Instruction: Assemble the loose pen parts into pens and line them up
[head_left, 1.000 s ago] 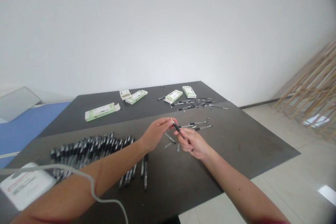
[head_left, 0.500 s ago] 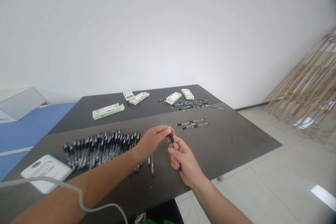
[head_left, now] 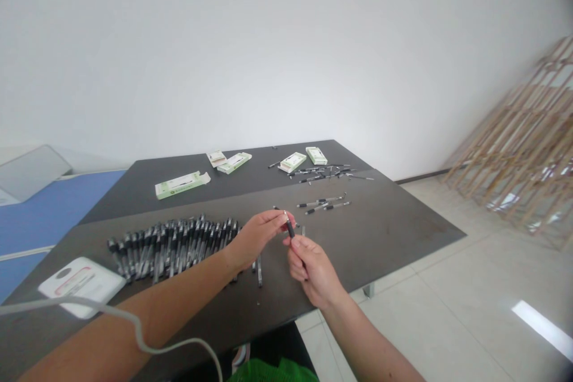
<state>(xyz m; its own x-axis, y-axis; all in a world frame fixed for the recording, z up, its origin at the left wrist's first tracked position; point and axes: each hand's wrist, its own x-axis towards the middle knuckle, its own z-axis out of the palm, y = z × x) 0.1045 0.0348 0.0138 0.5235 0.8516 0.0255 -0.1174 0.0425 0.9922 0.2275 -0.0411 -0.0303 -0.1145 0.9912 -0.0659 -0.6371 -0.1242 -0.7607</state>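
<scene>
In the head view a pen [head_left: 290,228] with a black grip and pale tip is held up between my two hands over the table. My right hand [head_left: 313,265] is closed round its barrel, which the fingers partly hide. The thumb and fingertips of my left hand [head_left: 259,236] are pinched at the tip end. A small dark piece sticks out above the left fingers; its kind is too small to make out. Left of my hands lies a large row of pens [head_left: 174,245], partly behind my left forearm. Several loose pens [head_left: 324,204] lie beyond my right hand.
Opened green-white boxes [head_left: 181,185] stand at the back of the dark table [head_left: 380,233]. Another scatter of pens [head_left: 322,173] lies far right. A white flat object [head_left: 83,286] sits at left, and a pale cable [head_left: 138,334] crosses my left forearm.
My left fingers have shifted slightly about the pen's tip, and a small dark piece now shows above them. The view has moved a little; the right hand keeps its hold.
</scene>
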